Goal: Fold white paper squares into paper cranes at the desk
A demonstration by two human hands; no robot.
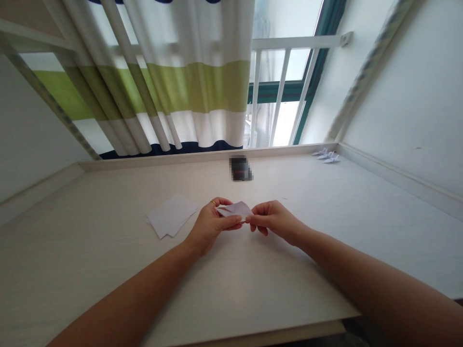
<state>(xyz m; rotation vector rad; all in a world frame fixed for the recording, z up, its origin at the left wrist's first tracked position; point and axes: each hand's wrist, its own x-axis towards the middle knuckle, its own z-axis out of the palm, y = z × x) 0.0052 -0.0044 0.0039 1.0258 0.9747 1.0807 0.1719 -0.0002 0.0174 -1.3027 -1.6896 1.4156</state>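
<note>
A small folded piece of white paper (237,209) is held between both hands, above the table. My left hand (213,220) is closed on its left side, thumb along the near edge and fingers behind; a ring shows on one finger. My right hand (273,219) pinches the right corner between thumb and forefinger, the other fingers curled below. To the left of my left hand lies a small stack of white paper sheets (172,214), flat and slightly fanned.
The pale table (224,289) has a low raised rim at the back. A blurred dark object (240,167) sits near that rim. Several small folded paper figures (327,155) rest in the far right corner. Behind hang a striped curtain (202,86) and white railing (277,91).
</note>
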